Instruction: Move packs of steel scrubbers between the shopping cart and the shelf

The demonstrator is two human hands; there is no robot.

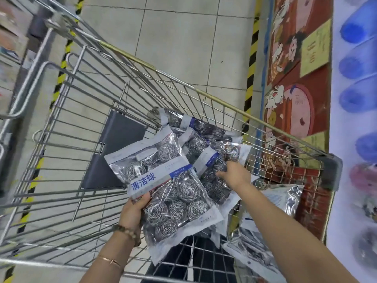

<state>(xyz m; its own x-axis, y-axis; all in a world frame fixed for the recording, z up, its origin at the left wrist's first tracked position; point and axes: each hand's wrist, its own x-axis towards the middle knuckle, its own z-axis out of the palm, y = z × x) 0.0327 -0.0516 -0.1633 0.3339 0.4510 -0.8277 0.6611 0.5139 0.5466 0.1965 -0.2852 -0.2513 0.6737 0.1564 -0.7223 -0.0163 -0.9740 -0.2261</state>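
Head view: a person's left grip (132,211) is clamped on the edge of a clear plastic pack of coiled steel scrubbers with a white-and-blue label (173,193), held over a silver wire shopping cart (224,103). The right grip (234,174) touches a heap of matching packs (195,139) inside the cart; whether it has closed cannot be told.

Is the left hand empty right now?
No, the left hand grips the front pack of steel scrubbers at its label, above the cart.
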